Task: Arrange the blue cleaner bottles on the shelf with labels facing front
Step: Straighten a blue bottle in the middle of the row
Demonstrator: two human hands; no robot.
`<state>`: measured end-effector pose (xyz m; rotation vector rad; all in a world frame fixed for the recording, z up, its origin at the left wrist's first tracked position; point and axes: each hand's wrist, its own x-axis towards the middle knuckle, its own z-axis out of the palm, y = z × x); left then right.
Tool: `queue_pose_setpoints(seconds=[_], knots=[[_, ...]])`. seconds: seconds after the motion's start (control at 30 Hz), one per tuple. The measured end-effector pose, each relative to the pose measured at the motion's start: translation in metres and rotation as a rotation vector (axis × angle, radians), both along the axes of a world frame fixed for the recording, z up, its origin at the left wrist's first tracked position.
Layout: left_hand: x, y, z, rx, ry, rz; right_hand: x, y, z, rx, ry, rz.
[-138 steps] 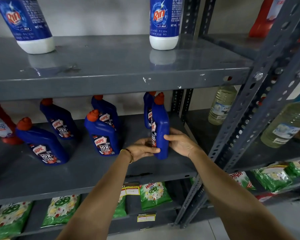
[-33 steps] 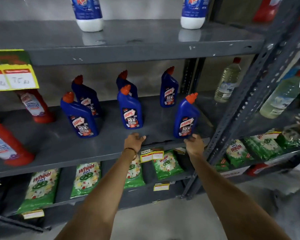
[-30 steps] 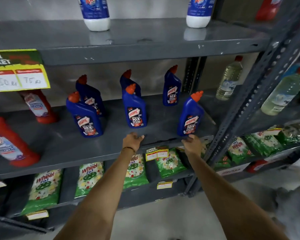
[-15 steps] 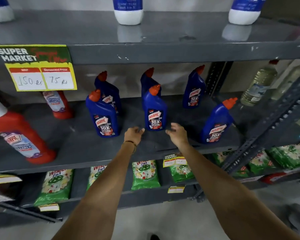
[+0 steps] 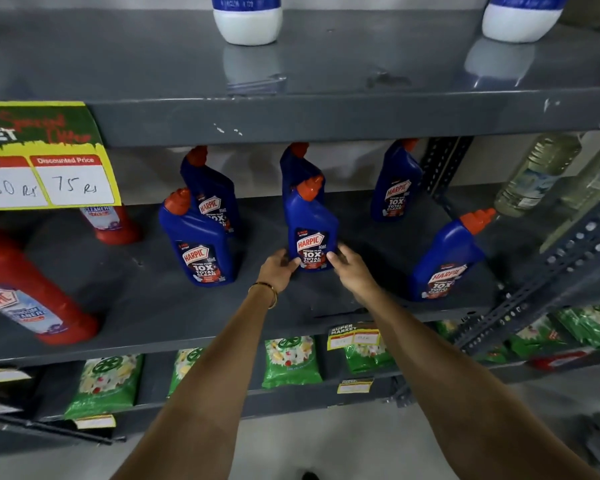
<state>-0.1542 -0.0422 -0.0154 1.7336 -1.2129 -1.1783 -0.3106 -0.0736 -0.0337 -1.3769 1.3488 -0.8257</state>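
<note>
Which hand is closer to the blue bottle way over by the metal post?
Right. The right hand is at the middle blue bottle, between it and the blue bottle by the post; the left hand is on that middle bottle's far side.

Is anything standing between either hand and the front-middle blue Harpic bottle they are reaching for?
Nothing visible. The left hand and right hand already flank the base of the front-middle blue bottle, fingertips at its label edges. The nearest neighbour stands directly behind it.
</note>
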Motion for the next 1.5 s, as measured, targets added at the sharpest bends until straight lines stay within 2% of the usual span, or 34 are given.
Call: queue_pose_setpoints(seconds=[0.7, 1.5], knots=[[-0.007, 0.066, -0.004, 0.005, 0.018, 0.028, -0.024, 0.064, -0.003, -0.01, 0.033, 0.019], [-0.011, 0.081, -0.003, 0.04, 0.023, 0.023, -0.03, 0.079, 0.006, 0.066, 0.101, 0.029]])
